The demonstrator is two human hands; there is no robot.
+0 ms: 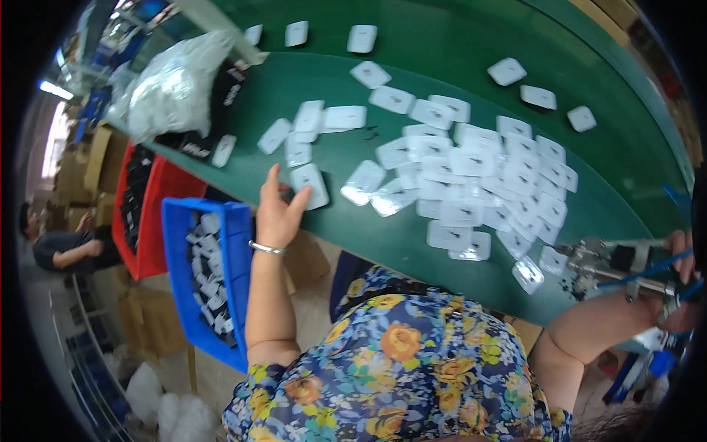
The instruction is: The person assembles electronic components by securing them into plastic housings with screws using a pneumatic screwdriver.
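My left hand (278, 216), with a silver bracelet on its wrist, is open at the table's near edge. Its thumb and fingers are spread beside a white rounded rectangular plastic piece (310, 186), and the thumb tip touches or overlaps that piece's edge. My right hand (683, 258) is at the far right, its fingers curled by a metal fixture (593, 258) with blue tubes; what they hold is hidden. A large overlapping spread of similar white pieces (471, 169) lies between my hands. Small black parts (578, 287) are scattered under the fixture.
Several white pieces (362, 38) sit along the far green strip. A clear plastic bag (180, 88) rests on a black box at the table's left end. Below are a red bin (158, 199) and a blue bin (241, 287) holding parts. Another person (62, 247) is at far left.
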